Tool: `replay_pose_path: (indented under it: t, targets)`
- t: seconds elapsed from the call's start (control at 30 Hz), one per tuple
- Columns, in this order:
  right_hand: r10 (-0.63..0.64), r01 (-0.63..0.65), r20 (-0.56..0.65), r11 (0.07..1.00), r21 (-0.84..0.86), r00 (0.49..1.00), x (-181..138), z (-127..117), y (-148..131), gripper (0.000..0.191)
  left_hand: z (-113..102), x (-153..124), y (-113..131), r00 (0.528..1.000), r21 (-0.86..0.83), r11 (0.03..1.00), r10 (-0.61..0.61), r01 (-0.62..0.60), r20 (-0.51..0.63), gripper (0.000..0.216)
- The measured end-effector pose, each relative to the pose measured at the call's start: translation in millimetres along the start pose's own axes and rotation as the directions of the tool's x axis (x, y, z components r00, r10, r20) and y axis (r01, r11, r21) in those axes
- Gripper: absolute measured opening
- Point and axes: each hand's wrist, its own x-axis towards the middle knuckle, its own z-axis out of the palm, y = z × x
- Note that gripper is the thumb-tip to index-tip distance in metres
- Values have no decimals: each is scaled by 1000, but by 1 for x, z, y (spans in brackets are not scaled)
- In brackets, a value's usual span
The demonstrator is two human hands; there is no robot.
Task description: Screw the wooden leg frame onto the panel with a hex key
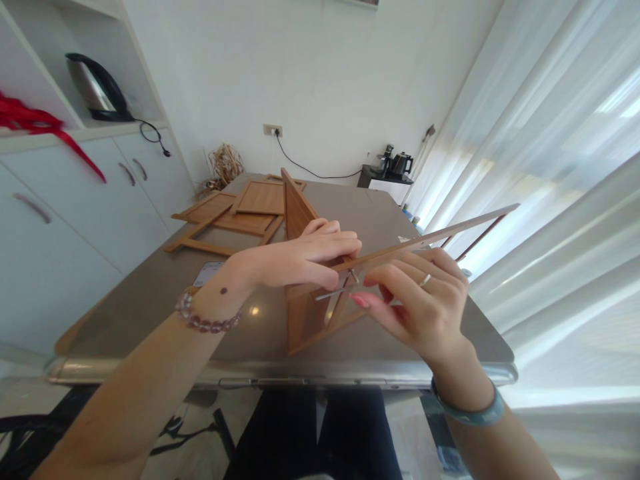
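Note:
Near the table's front stands a partly joined wooden frame [320,337], with an upright panel [296,203] and a long rail [465,220] slanting off to the right. My left hand [320,250] is closed over the joint where panel and rail meet, its thumb low beside the rail. A short metal bolt [354,275] sticks out just below that joint. Beside the bolt is a thin metal rod, seemingly a hex key [330,294]. My right hand [420,300] has thumb and forefinger bent around the rod's right end; the exact contact is hard to see.
Several wooden panels and frames [260,197] lie at the table's back left. A phone [207,273] rests behind my left wrist. Dried plants [225,163] stand at the far left corner. A low black stand [385,177] with a kettle is beyond the table, and white curtains [560,167] hang at right.

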Motion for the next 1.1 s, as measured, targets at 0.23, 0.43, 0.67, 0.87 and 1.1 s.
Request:
replay_pose_path:
  t: [0.23,0.43,0.67,0.87,1.1]
  targets:
    - [-337,343,69,929,-139,939,7,3,-1,16,1,0,0,1000,42,999,-2,2,-12,23]
    - [-386,394,106,917,-62,916,14,4,3,8,3,-1,0,1000,14,1000,0,1,-32,26]
    - [-58,24,139,972,234,989,5,10,-1,14,3,1,-2,999,-5,1000,-13,12,-42,22]
    - [377,-407,159,798,444,912,-1,16,-4,7,0,3,-2,1000,-26,999,-22,22,6,13]
    - [220,-224,62,973,54,973,-18,13,13,20,1,2,-6,1000,28,1000,0,0,4,20]
